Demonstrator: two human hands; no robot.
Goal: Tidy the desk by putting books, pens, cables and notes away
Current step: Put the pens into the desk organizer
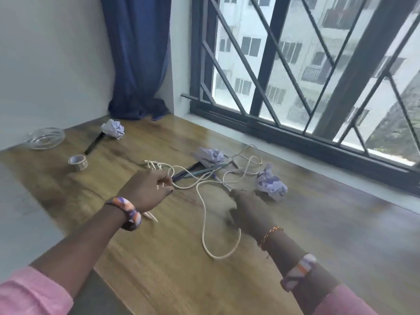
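cable mid-desk — tape roll left, bowl behind

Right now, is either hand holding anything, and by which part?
The left hand grips the white cable by gathered loops at one end. The right hand is blurred, fingers extended over the desk; it seems to hold nothing.
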